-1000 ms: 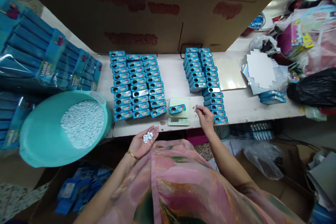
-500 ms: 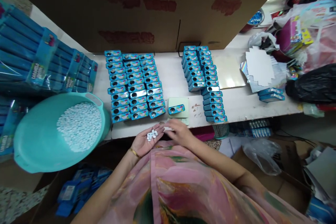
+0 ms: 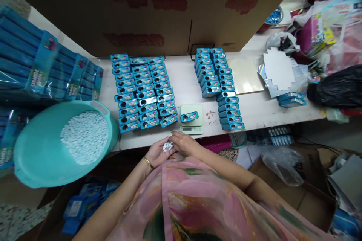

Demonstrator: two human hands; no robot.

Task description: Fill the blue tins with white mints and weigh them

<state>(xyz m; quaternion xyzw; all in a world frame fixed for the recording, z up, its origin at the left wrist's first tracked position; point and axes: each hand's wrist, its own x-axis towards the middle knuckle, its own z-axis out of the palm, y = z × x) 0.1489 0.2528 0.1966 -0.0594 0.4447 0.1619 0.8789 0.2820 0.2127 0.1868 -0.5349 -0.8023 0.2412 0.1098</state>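
Note:
My left hand point(image 3: 156, 153) is cupped palm up at the table's front edge, holding several small white candies point(image 3: 167, 146). Bent over that palm is my right hand point(image 3: 184, 142), its fingers drawn together against the left fingers and the candies. Whatever sits between the right fingertips is hidden. Just beyond my hands stands a pale green kitchen scale point(image 3: 191, 123), and on its pan is a small blue box point(image 3: 189, 116) with a round dark opening. Rows of similar blue boxes point(image 3: 147, 101) stand to the left, with another double row of boxes point(image 3: 229, 107) to the right.
A turquoise tub point(image 3: 34, 150) with many white candies is at the left, beside wrapped stacks of blue packs point(image 3: 39, 60). A large cardboard carton point(image 3: 175, 19) walls off the back. White cut card point(image 3: 278, 69), a black bag point(image 3: 336, 88) and plastic bags crowd the right.
My right hand has come left from the table beside the right-hand boxes to my left palm. My left hand has shifted slightly right. The box on the scale has stayed put.

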